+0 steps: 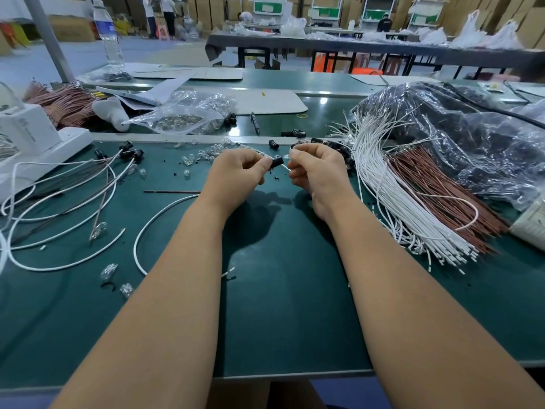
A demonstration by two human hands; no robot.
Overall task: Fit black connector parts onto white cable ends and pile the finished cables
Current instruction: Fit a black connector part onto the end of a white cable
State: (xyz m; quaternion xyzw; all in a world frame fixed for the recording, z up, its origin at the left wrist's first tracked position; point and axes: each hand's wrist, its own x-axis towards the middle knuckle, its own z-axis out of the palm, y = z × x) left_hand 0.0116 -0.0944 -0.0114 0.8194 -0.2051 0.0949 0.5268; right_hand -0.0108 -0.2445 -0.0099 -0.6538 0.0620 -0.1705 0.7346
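My left hand (236,172) pinches a small black connector part (277,163) above the green mat. My right hand (317,172) is close beside it, fingers curled, pinching the end of a white cable (285,167) that meets the black part. A white cable (153,225) loops over the mat beneath my left forearm. Cables with black connectors fitted (126,152) lie spread at the left. A thick bundle of white cables (392,196) lies at the right beside brown ones (436,187). Loose black parts (333,144) sit just beyond my right hand.
Small clear bulbs (203,154) are scattered beyond my hands, more in a plastic bag (182,119). A white box (26,131) stands at the left, a black pen (255,122) on the belt, crumpled plastic bags (472,128) at the right. A water bottle (109,36) stands far left.
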